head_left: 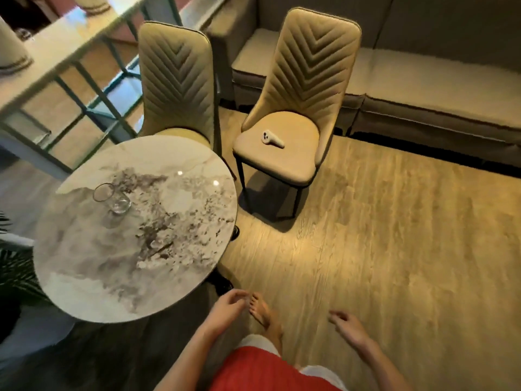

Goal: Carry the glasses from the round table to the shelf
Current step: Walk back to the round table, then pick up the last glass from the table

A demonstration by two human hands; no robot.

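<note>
One clear drinking glass (pixel 112 198) stands upright on the far left part of the round marble table (pixel 158 277). My left hand (pixel 227 307) hangs low beside the table's near right edge, fingers loosely apart and holding nothing. My right hand (pixel 348 327) is lower right over the wooden floor, also with fingers apart and nothing in it. Both hands are well short of the glass. A shelf unit (pixel 70 52) with a pale top and dark metal frame runs along the upper left; another glass (pixel 24 33) seems to stand on it, blurred.
Two beige padded chairs stand behind the table, one (pixel 177 88) tucked against it, the other (pixel 284 142) with a small white device (pixel 273 139) on its seat. A long grey sofa (pixel 423 88) lines the back. My bare foot (pixel 265 314) is on the wood floor.
</note>
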